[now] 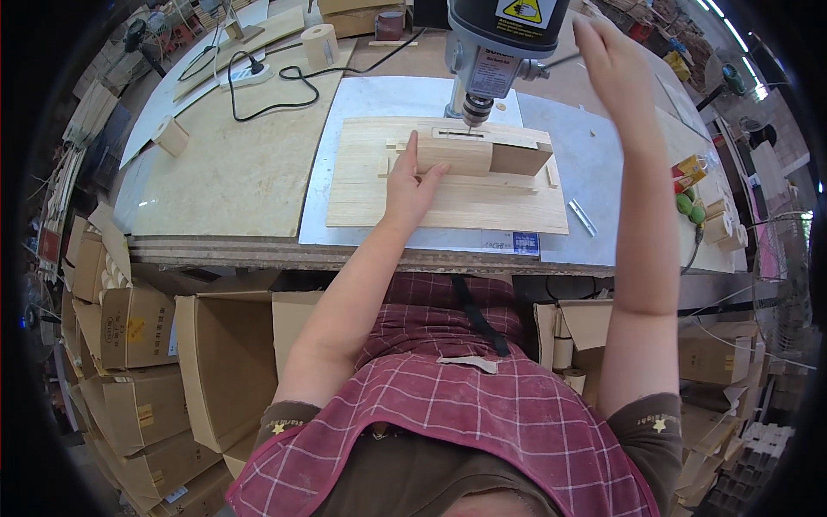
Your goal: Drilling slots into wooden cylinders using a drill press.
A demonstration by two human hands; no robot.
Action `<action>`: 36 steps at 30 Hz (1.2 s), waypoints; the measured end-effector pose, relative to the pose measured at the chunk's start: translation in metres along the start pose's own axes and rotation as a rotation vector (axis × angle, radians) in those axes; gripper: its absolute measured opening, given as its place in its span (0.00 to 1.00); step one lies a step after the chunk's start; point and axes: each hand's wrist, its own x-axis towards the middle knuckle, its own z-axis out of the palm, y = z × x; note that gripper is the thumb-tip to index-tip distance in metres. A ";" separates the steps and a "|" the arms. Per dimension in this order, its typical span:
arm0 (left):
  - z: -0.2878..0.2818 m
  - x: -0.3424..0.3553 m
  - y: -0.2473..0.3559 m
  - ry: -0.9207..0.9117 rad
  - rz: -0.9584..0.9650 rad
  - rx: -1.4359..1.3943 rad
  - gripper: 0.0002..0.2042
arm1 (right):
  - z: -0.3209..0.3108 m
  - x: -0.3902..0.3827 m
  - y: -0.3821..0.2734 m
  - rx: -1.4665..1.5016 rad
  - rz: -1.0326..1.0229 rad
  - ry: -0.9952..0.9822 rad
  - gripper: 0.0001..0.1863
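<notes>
Your left hand [412, 185] holds the left end of a pale wooden box [461, 159], thumb along its front face and a finger upright at the end. Well apart from it, your raised right hand [600, 53] is closed around the end of the drill press [491, 69] lever [558, 63]. The box sits on a flat wooden board [370, 198], under the chuck [476, 110]; whether the bit touches its slotted top cannot be told. Small wooden blocks [383, 167] lie by its left end.

The box looks light and stiff, its bare wood dry rather than slippery, though soft enough to dent or splinter at edges. Being light, it could twist under a turning bit. The solid left end and front seem the best hold, with fingertips low, clear of the top.
</notes>
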 end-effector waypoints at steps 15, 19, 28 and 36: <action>0.028 0.002 -0.004 0.003 0.150 0.101 0.35 | -0.015 -0.042 -0.032 0.083 0.188 -0.097 0.16; 0.026 -0.001 0.003 -0.011 0.092 0.089 0.35 | 0.003 -0.078 -0.045 0.179 0.211 0.040 0.12; 0.028 0.000 0.005 0.013 0.136 0.124 0.35 | 0.052 -0.133 -0.031 0.232 0.061 0.299 0.02; 0.028 0.000 0.003 0.016 0.157 0.113 0.34 | 0.071 -0.150 -0.021 0.187 0.055 0.273 0.04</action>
